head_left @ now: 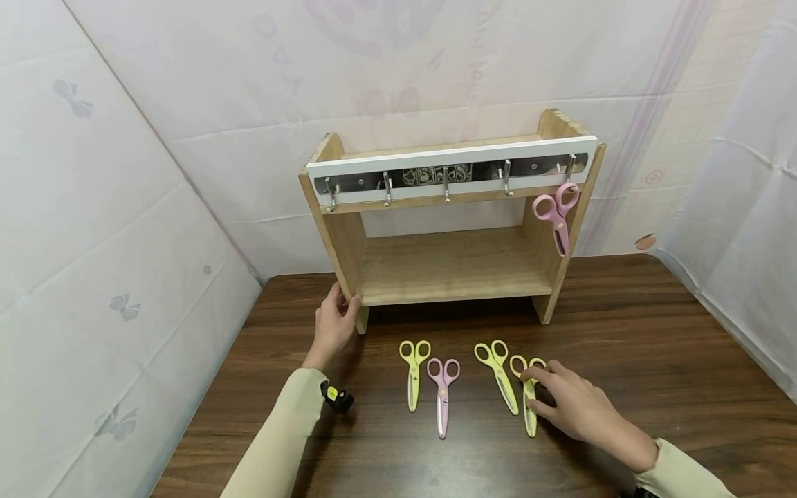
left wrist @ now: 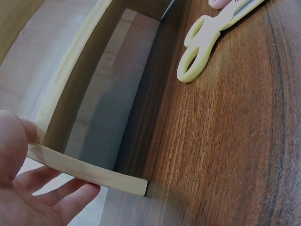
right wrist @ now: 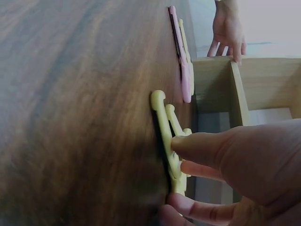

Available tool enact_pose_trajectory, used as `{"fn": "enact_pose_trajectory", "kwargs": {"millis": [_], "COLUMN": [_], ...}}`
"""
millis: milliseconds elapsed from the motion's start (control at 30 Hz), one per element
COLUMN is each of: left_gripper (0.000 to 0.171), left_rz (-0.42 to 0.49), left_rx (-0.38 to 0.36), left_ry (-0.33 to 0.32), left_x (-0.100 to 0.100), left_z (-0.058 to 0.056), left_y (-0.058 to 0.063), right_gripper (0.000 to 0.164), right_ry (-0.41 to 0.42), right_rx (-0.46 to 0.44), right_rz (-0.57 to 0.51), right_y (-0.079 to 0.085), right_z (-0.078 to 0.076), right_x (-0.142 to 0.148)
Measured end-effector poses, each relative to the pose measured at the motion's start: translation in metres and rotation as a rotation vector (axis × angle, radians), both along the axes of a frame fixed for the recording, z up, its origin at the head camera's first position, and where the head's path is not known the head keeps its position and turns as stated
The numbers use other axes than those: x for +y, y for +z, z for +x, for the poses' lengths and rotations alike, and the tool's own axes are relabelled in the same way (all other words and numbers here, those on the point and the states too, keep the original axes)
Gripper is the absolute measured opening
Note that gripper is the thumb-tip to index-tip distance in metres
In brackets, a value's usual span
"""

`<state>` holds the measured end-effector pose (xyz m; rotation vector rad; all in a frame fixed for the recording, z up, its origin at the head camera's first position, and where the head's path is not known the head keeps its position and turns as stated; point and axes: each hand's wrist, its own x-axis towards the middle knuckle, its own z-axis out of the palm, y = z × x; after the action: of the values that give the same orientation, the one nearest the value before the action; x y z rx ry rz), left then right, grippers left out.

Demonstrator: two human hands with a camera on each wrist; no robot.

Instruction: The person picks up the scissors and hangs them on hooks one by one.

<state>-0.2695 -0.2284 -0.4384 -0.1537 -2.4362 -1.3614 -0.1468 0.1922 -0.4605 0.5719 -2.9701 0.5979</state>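
At the lower left end of a wooden shelf (head_left: 457, 266), my left hand (head_left: 333, 325) grips the side board, with the thumb in front and the fingers behind. My right hand (head_left: 575, 404) pinches the rightmost yellow scissors (head_left: 530, 418) near the handle loops; the right wrist view has the thumb (right wrist: 193, 147) and fingers on them, low over the table. Just left of these lie other yellow scissors (head_left: 503, 384). Farther left, pink scissors (head_left: 443, 398) lie beside a third yellow pair (head_left: 414, 384). All have their loops toward the shelf.
A white hook rail (head_left: 367, 166) with several metal hooks runs across the shelf's upper front. Pink scissors (head_left: 560, 228) hang by a loop from its rightmost hook. The dark wooden table (head_left: 672, 360) carries everything, and patterned white cloth (head_left: 124, 228) encloses the back and sides.
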Motion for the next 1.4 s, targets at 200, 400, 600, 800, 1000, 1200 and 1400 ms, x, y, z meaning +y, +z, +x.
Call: {"fn": "enact_pose_trajectory", "kwargs": {"millis": [200, 400, 600, 800, 1000, 1200, 1400], "left_gripper": [0.045, 0.045, 0.046, 0.046, 0.047, 0.047, 0.047], "left_rz": [0.000, -0.001, 0.000, 0.006, 0.002, -0.005, -0.001], "left_rx": [-0.007, -0.013, -0.014, -0.014, 0.005, -0.005, -0.003], "left_ry": [0.001, 0.006, 0.006, 0.005, 0.004, 0.010, 0.011], "left_x": [0.000, 0.000, 0.001, 0.001, 0.000, 0.000, -0.001], "left_z": [0.000, 0.001, 0.000, 0.000, -0.002, -0.001, -0.002], "left_y": [0.001, 0.001, 0.000, 0.000, -0.001, -0.001, -0.002], "right_gripper": [0.037, 0.049, 0.046, 0.044, 0.036, 0.035, 0.031], "right_ry": [0.063, 0.141, 0.124, 0.113, 0.108, 0.090, 0.070], "right_rx": [-0.050, 0.002, 0.028, -0.024, -0.061, -0.080, -0.004], "right_rz": [0.018, 0.014, 0.032, 0.028, 0.016, 0.018, 0.030], "right_y": [0.005, 0.007, 0.005, 0.003, 0.000, 0.001, 0.000], "right_z": [-0.006, -0.007, -0.007, -0.007, -0.009, -0.009, -0.011], "right_x": [0.007, 0.019, 0.034, 0.045, 0.046, 0.045, 0.047]}}
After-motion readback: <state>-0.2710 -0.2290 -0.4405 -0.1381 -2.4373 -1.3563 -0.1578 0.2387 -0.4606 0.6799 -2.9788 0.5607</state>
